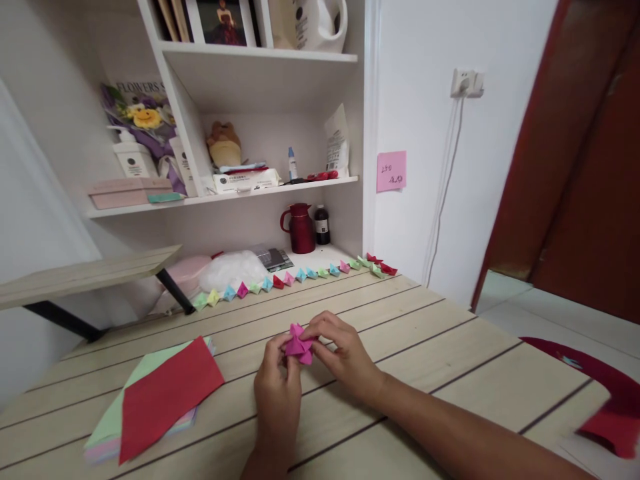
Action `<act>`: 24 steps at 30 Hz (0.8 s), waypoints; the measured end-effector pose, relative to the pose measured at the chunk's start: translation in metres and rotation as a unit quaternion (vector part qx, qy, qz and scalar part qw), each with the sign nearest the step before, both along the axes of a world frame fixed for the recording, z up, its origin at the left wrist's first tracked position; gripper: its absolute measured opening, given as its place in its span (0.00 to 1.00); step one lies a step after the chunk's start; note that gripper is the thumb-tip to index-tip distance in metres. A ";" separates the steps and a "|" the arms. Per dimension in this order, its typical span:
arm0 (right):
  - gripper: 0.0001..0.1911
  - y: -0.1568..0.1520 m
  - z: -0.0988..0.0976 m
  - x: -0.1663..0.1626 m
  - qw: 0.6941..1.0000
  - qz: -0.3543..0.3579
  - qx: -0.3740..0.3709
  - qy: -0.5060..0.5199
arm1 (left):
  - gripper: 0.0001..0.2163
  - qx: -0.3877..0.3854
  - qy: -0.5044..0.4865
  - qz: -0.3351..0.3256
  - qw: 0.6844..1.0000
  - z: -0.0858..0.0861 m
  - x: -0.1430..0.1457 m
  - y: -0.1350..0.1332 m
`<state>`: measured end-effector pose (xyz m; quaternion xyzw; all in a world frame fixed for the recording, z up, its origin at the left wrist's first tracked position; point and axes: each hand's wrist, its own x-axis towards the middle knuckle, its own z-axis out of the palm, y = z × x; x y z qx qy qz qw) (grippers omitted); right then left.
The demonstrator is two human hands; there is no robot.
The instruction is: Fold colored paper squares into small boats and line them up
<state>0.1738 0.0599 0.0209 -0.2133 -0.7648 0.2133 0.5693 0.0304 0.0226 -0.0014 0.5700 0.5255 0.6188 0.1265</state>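
A small folded piece of bright pink origami paper (300,345) is held between both hands above the wooden table (415,333). My left hand (277,377) pinches its left side between thumb and fingers. From the right, my right hand (345,353) grips its other side with thumb and index finger. Several pointed flaps stick out of the pink piece. To the left lies a stack of coloured paper (107,427), with a red sheet (173,397) turned askew on top.
Along the table's far edge runs a row of small folded paper pieces (279,283) in several colours. Behind it stands a white shelf (260,57) with a red jug (301,230) and a dark bottle (323,227). A raised wooden ledge (85,275) is at left.
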 end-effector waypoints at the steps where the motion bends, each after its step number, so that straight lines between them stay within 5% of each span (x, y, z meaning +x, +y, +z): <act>1: 0.12 0.000 0.000 0.001 1.000 0.008 -0.011 -0.003 | 0.09 -0.010 -0.025 -0.014 1.000 0.001 0.001 0.001; 8: 0.05 0.003 -0.003 0.001 0.981 0.059 -0.183 0.033 | 0.07 -0.117 -0.197 -0.133 0.964 0.013 0.007 0.004; 13: 0.05 0.007 -0.009 -0.005 0.902 0.153 -0.375 0.146 | 0.10 -0.130 -0.174 -0.204 0.955 0.014 0.002 0.004; 17: 0.03 0.011 -0.013 -0.003 0.895 0.118 -0.394 0.174 | 0.13 -0.138 -0.160 -0.277 0.937 0.009 -0.003 0.008; 24: 0.11 0.008 -0.017 0.000 0.910 0.142 -0.376 0.098 | 0.21 -0.145 -0.158 -0.227 0.950 0.002 -0.002 0.013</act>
